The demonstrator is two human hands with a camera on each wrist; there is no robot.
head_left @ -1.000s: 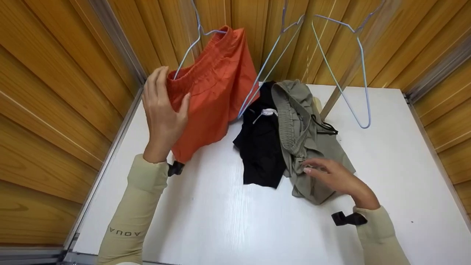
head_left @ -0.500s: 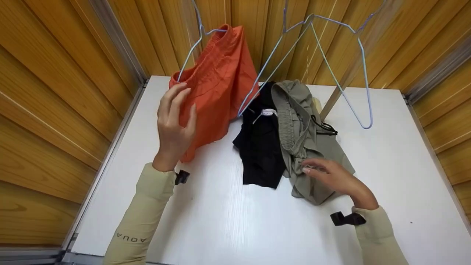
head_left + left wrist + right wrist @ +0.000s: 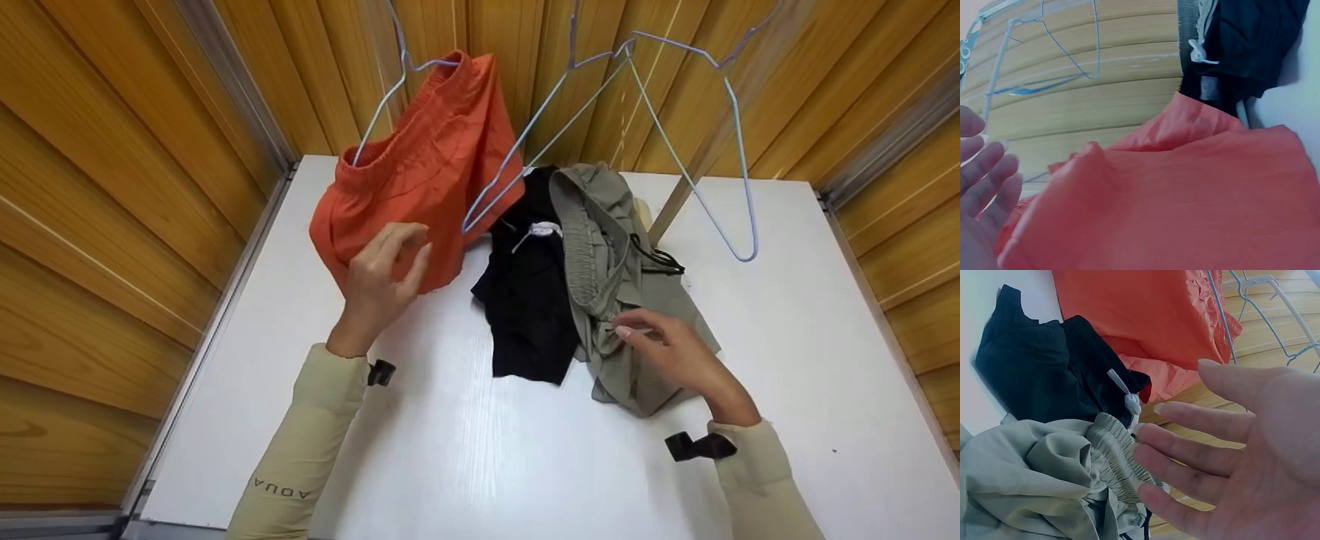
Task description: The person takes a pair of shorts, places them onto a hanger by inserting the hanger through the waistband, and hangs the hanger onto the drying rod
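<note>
Orange shorts (image 3: 420, 172) hang by the waistband from a pale blue wire hanger (image 3: 397, 75) at the back left. My left hand (image 3: 386, 266) is in front of their lower edge, fingers relaxed and holding nothing; the left wrist view shows its straight fingers (image 3: 985, 180) beside the orange fabric (image 3: 1185, 202). Olive-grey shorts (image 3: 615, 255) lie crumpled on the white table (image 3: 480, 450) with black shorts (image 3: 529, 300) to their left. My right hand (image 3: 664, 349) rests flat on the olive-grey shorts, and the right wrist view shows it open (image 3: 1230, 455) over that cloth (image 3: 1033, 484).
Two bare wire hangers (image 3: 525, 150) (image 3: 739, 150) hang behind the clothes, next to a slanted metal pole (image 3: 675, 202). Wooden slat walls (image 3: 112, 187) close in the table on the left, back and right. Bare white tabletop lies toward the front and right.
My left hand has dropped from the orange shorts' waistband to their lower edge and moved right. The shorts have swung and spread to the left. The right hand has barely shifted.
</note>
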